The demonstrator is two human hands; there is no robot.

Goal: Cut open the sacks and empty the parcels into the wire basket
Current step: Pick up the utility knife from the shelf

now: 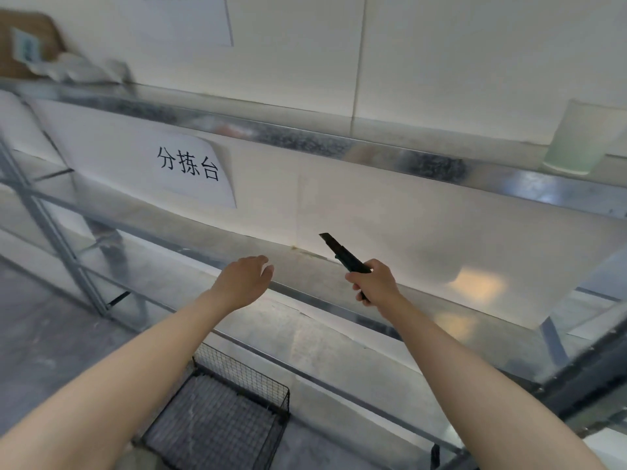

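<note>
- Two bare hands reach forward over a metal table (305, 337).
- Left hand (242, 279) hovers palm down above the table's near edge, its fingers relaxed and slightly spread, with nothing in its grasp.
- Right hand (375, 283) is wrapped in a fist around the handle of one black utility knife (342, 254); the blade end sticks out above the thumb and points up and to the left, clear of the table.
- The hands are apart, with the knife tip between them and a little higher.
- One black wire basket (237, 366) stands on the floor below the table's front edge, beneath the left forearm; its mesh bottom shows through the open top.
- An upper metal shelf (305, 140) runs along the wall behind the table.
- At its far left end lie a few white bags (84, 69), too blurred to count, beside one brown cardboard box (23, 45).
- One pale green paper cup (576, 137) stands upside down on the shelf's right end.
- Two paper sheets are on the wall side: one sign printed 分拣台 (190, 167) below the shelf, and a second sheet (183, 18) above it, cut off by the frame.
</note>
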